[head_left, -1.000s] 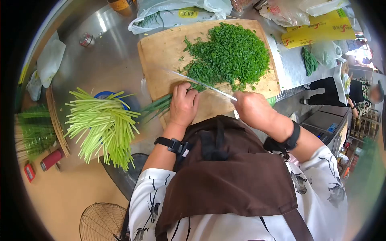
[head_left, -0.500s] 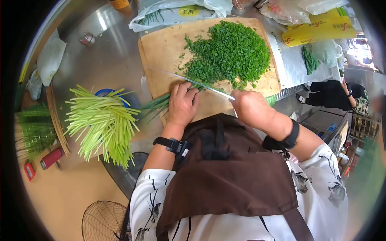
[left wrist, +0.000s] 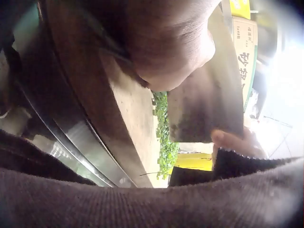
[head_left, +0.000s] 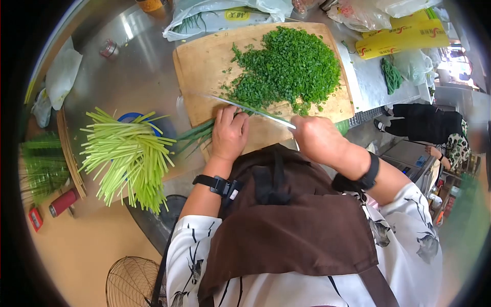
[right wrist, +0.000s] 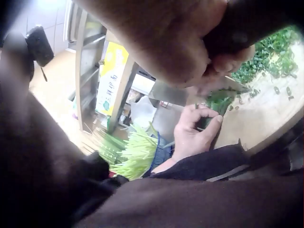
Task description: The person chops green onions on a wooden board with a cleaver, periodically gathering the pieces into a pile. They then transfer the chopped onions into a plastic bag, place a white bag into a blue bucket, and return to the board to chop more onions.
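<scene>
My left hand point(head_left: 230, 134) grips a bunch of scallions point(head_left: 194, 134) on the wooden cutting board point(head_left: 202, 66), with its fingers curled over the stalks. Around the handle of a wide-bladed kitchen knife point(head_left: 258, 112) is my right hand point(head_left: 318, 138). The blade lies across the scallions, close beside the left fingertips; its broad face point(left wrist: 209, 95) fills much of the left wrist view. Beyond the blade spreads a large heap of chopped scallions point(head_left: 302, 64). In the right wrist view, the left hand point(right wrist: 194, 135) pinches the bunch near small cut rings on the board.
Left of the board, cut pale green stalks point(head_left: 130, 158) are piled over a blue basket point(head_left: 131, 117). A plastic bag point(head_left: 179, 31) lies behind the board, a yellow roll point(head_left: 401, 40) at back right. A small jar point(head_left: 109, 48) stands on the steel counter point(head_left: 138, 77). Another person point(head_left: 424, 123) stands at right.
The knife and right hand have shifted slightly left along the scallions; the left hand keeps its grip with little movement. The person in the background has changed position.
</scene>
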Tool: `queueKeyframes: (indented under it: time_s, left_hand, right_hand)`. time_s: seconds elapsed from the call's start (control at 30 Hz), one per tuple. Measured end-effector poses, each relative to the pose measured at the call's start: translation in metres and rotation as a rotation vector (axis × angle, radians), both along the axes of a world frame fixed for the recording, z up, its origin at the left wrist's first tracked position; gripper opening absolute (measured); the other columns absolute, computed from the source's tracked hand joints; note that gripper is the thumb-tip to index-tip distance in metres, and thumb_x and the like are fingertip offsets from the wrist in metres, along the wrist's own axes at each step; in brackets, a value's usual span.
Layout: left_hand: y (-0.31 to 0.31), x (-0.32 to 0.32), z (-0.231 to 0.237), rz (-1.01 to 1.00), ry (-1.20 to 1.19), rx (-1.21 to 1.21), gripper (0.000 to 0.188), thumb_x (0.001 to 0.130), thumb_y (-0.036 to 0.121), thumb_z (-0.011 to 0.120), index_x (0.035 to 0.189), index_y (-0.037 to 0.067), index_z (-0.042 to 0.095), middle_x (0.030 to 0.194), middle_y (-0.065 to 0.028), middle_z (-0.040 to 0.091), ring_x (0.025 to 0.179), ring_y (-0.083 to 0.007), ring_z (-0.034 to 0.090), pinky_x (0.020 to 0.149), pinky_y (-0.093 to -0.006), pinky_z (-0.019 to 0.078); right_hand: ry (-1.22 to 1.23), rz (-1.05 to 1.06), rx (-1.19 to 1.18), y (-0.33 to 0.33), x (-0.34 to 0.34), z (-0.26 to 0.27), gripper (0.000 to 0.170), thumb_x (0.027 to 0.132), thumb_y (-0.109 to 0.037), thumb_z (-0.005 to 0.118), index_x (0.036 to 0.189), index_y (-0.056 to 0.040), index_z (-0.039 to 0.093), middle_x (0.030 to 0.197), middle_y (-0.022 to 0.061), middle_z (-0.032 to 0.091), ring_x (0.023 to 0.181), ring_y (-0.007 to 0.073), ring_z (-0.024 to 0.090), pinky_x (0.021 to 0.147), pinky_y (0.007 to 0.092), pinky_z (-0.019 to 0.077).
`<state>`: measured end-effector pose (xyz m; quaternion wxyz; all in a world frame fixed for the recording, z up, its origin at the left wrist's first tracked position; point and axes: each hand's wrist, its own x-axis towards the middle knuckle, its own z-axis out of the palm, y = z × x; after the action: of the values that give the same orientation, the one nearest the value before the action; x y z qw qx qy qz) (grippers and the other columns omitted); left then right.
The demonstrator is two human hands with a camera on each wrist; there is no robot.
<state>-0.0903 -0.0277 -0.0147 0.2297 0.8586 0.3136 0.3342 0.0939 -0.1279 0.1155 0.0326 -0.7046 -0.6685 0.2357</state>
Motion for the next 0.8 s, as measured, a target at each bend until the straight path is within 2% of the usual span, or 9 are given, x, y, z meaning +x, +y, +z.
queueKeyframes:
  time_s: [0.1, 0.27, 0.4, 0.5, 0.6, 0.7, 0.8]
  left_hand:
    - [0.001, 0.000, 0.004, -0.001, 0.010, -0.002, 0.014, 0.073, 0.002, 0.069, 0.087, 0.002, 0.066, 0.099, -0.0135, 0.060, 0.094, -0.0325, 0.056, 0.080, -0.0398, 0.0493]
    - [0.002, -0.002, 0.006, -0.035, 0.015, 0.007, 0.016, 0.072, 0.002, 0.069, 0.088, 0.002, 0.067, 0.101, -0.0116, 0.060, 0.095, -0.0320, 0.056, 0.081, -0.0395, 0.0489]
    - [0.001, -0.006, 0.004, -0.041, 0.020, 0.012, 0.019, 0.072, 0.003, 0.069, 0.091, 0.004, 0.068, 0.101, -0.0106, 0.060, 0.096, -0.0315, 0.055, 0.082, -0.0396, 0.0484]
    - [-0.005, -0.008, 0.001, -0.021, 0.022, -0.047, 0.021, 0.072, 0.003, 0.069, 0.093, 0.006, 0.068, 0.102, -0.0107, 0.059, 0.096, -0.0316, 0.055, 0.083, -0.0400, 0.0481]
    - [-0.002, -0.008, 0.004, -0.017, 0.020, -0.012, 0.020, 0.073, 0.002, 0.068, 0.093, 0.005, 0.066, 0.102, -0.0112, 0.059, 0.093, -0.0319, 0.055, 0.081, -0.0410, 0.0482]
    - [-0.002, -0.007, 0.002, -0.008, 0.012, -0.001, 0.017, 0.073, 0.002, 0.067, 0.090, 0.004, 0.065, 0.101, -0.0116, 0.059, 0.091, -0.0320, 0.056, 0.080, -0.0413, 0.0485]
    - [-0.004, -0.010, 0.000, -0.005, 0.019, -0.022, 0.013, 0.074, 0.002, 0.068, 0.087, 0.003, 0.065, 0.100, -0.0121, 0.059, 0.091, -0.0321, 0.056, 0.078, -0.0409, 0.0489]
  right_hand:
    - [-0.034, 0.026, -0.110, -0.009, 0.004, 0.007, 0.008, 0.083, -0.008, 0.055, 0.081, -0.0001, 0.055, 0.069, 0.0202, 0.062, 0.066, 0.0390, 0.063, 0.061, 0.0478, 0.0506]
    - [0.021, 0.028, 0.049, 0.022, -0.003, -0.041, 0.010, 0.085, -0.009, 0.052, 0.082, 0.0002, 0.055, 0.070, 0.0216, 0.063, 0.066, 0.0416, 0.062, 0.060, 0.0496, 0.0501]
    - [0.060, -0.001, 0.079, 0.019, -0.001, -0.031, 0.011, 0.086, -0.011, 0.055, 0.083, -0.0005, 0.054, 0.070, 0.0220, 0.061, 0.065, 0.0429, 0.061, 0.059, 0.0502, 0.0494]
    - [0.036, -0.005, 0.031, -0.002, 0.001, 0.000, 0.008, 0.084, -0.009, 0.056, 0.083, -0.0009, 0.055, 0.067, 0.0210, 0.061, 0.064, 0.0416, 0.061, 0.059, 0.0495, 0.0497]
    - [-0.063, 0.047, -0.098, -0.009, 0.004, 0.007, 0.006, 0.082, -0.007, 0.055, 0.083, -0.0008, 0.056, 0.068, 0.0210, 0.062, 0.064, 0.0407, 0.062, 0.059, 0.0492, 0.0503]
    - [-0.022, 0.014, -0.034, 0.008, -0.003, -0.029, 0.006, 0.081, -0.006, 0.054, 0.082, -0.0006, 0.056, 0.068, 0.0215, 0.062, 0.064, 0.0404, 0.063, 0.059, 0.0491, 0.0509]
    - [0.025, 0.043, 0.126, 0.025, -0.012, -0.039, 0.009, 0.084, -0.008, 0.053, 0.081, -0.0003, 0.056, 0.069, 0.0221, 0.062, 0.065, 0.0408, 0.063, 0.060, 0.0489, 0.0512]
